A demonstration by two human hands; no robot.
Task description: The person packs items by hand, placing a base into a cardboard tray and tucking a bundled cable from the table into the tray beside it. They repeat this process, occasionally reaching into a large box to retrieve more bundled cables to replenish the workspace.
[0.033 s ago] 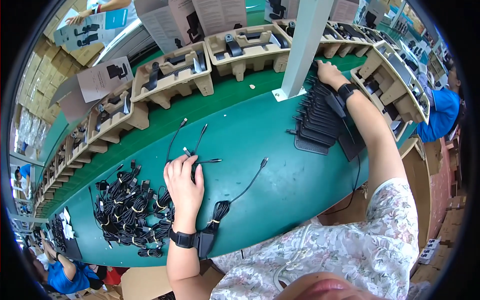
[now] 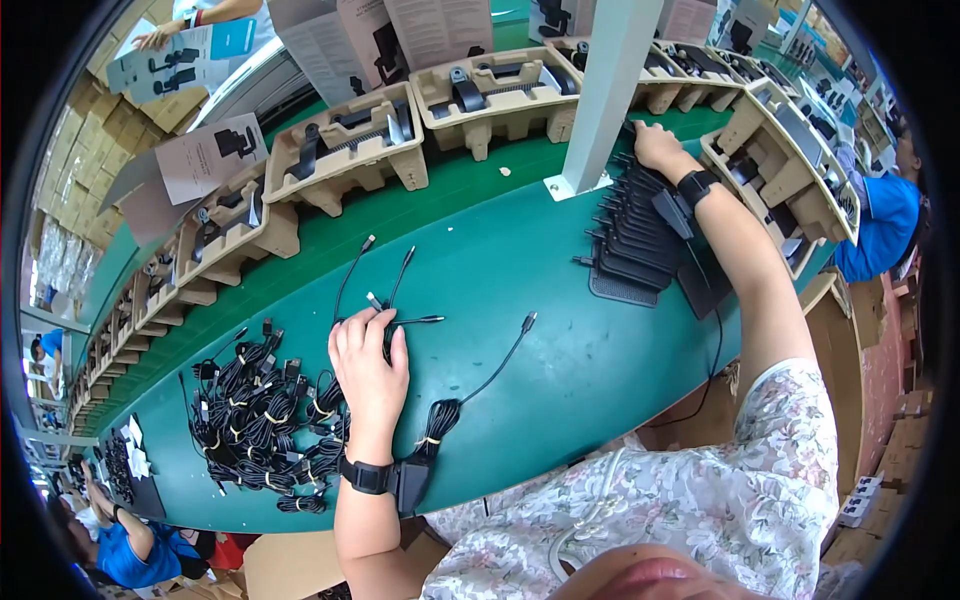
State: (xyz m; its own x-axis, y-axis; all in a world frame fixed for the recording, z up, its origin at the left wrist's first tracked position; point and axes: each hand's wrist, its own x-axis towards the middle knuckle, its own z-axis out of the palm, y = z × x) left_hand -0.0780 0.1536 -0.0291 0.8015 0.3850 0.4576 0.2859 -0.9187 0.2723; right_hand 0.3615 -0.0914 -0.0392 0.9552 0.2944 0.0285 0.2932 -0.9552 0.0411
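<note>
My left hand (image 2: pixel 368 372) rests low over the green table, its fingers curled round black cables. Several thin cable ends (image 2: pixel 402 272) with metal plugs stick out past the fingertips. Left of this hand lies a heap of bundled black cables (image 2: pixel 255 425); a single tied cable (image 2: pixel 441 415) lies by its wrist, one end stretched to the right. My right hand (image 2: pixel 660 150) reaches to the far end of a fanned row of black flat plates (image 2: pixel 632 245), beside the post. Its fingers are closed on a black plate there, mostly hidden.
A white metal post (image 2: pixel 607 100) stands at the table's far side. Behind the table runs a green belt (image 2: pixel 505 195) with a line of brown pulp trays (image 2: pixel 345 165) holding black parts. Printed boxes (image 2: pixel 435 40) stand beyond. Co-workers in blue sit at both sides.
</note>
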